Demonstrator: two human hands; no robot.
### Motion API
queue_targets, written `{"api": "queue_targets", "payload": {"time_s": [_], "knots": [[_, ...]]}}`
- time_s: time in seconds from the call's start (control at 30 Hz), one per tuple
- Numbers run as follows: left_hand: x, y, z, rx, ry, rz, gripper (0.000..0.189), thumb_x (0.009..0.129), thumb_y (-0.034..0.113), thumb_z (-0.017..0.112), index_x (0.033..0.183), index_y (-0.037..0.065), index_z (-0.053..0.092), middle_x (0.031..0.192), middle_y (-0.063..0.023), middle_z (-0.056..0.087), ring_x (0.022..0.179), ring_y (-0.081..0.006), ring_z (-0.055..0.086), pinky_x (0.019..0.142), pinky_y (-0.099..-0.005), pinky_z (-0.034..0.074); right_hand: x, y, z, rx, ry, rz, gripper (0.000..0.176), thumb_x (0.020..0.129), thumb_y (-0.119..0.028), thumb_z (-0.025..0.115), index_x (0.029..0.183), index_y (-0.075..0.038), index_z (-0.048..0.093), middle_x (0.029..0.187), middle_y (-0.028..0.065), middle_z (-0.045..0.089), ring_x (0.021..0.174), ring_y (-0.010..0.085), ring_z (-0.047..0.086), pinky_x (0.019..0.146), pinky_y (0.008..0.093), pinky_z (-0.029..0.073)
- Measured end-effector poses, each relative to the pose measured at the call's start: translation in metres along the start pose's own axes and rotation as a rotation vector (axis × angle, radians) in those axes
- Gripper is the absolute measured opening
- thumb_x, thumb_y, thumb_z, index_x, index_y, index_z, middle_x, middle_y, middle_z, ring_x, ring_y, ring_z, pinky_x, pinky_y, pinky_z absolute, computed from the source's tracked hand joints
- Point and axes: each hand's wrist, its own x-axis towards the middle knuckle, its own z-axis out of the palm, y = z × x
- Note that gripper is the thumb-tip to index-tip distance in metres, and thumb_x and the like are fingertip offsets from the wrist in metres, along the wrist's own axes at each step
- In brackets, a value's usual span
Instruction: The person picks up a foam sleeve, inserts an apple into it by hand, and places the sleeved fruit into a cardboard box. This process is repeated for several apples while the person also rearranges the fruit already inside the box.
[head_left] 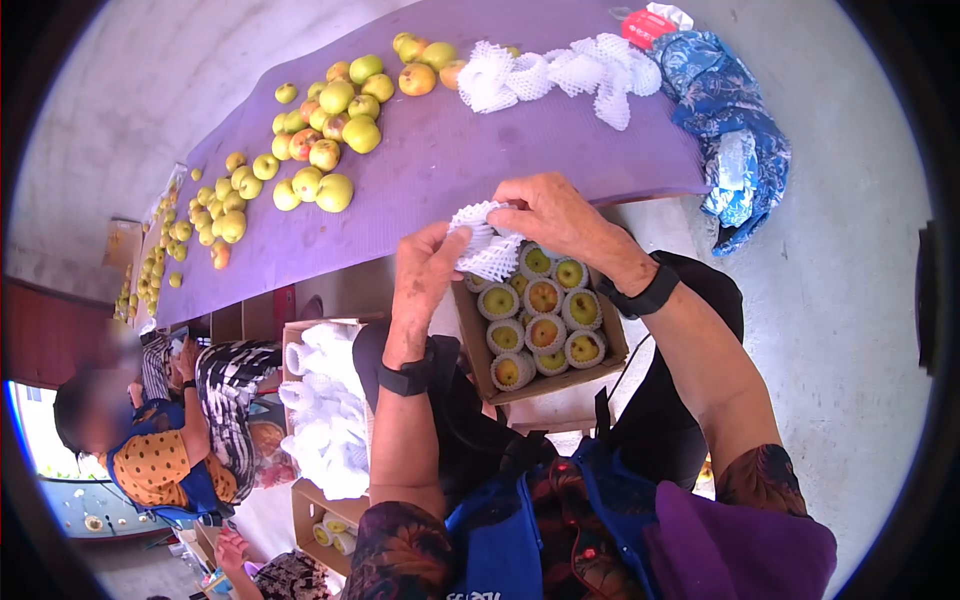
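A white foam net sleeve (484, 243) is stretched between my two hands, over the far edge of a cardboard box. My left hand (424, 275) pinches its left side between thumb and fingers. On the other side, my right hand (560, 222) grips the upper right edge of the sleeve. Below them the cardboard box (560, 385) holds several yellow-green and reddish apples (545, 331), each standing in its own white foam net. The sleeve hides the box's far left corner.
Loose apples (335, 130) spread over the purple-covered table (420, 165) ahead. Foam nets (560, 75) and blue patterned cloth (725, 120) lie at its right end. A box of foam nets (325, 400) stands at my left, with a seated person (165, 450) beyond.
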Motion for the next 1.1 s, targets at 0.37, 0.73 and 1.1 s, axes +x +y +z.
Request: {"api": "queue_targets", "payload": {"time_s": [0.37,0.73,1.1], "knots": [[0.020,-0.022,-0.040,0.263,0.224,0.085,0.039,0.090,0.036,0.061,0.107,0.001,0.065,0.079,-0.0056,0.061,0.071,-0.0130,0.057,0.064,-0.0267,0.048,0.001,0.001,-0.006,0.002,0.121,0.056,0.022,0.082,-0.018,0.060,0.085,0.004,0.062,0.072,0.0184,0.062,0.063,0.0265,0.059,0.060,0.0370,0.044],[0.107,-0.075,-0.164,0.293,0.785,0.066,0.078,0.070,0.036,0.078,0.124,-0.012,0.048,0.117,-0.0284,0.058,0.108,-0.0349,0.058,0.089,-0.0416,0.047,0.002,-0.003,-0.004,-0.035,0.068,0.106,0.024,0.081,-0.018,0.061,0.090,0.004,0.063,0.076,0.0189,0.066,0.066,0.0283,0.064,0.063,0.0366,0.048],[0.120,-0.070,-0.137,0.520,0.762,0.042,0.071,0.066,0.033,0.080,0.117,-0.008,0.050,0.103,-0.0177,0.064,0.090,-0.0275,0.064,0.079,-0.0357,0.051,0.001,0.008,-0.001,-0.089,0.102,0.103,0.023,0.081,-0.019,0.061,0.089,0.001,0.063,0.078,0.0186,0.066,0.071,0.0333,0.063,0.066,0.0393,0.048]]}}
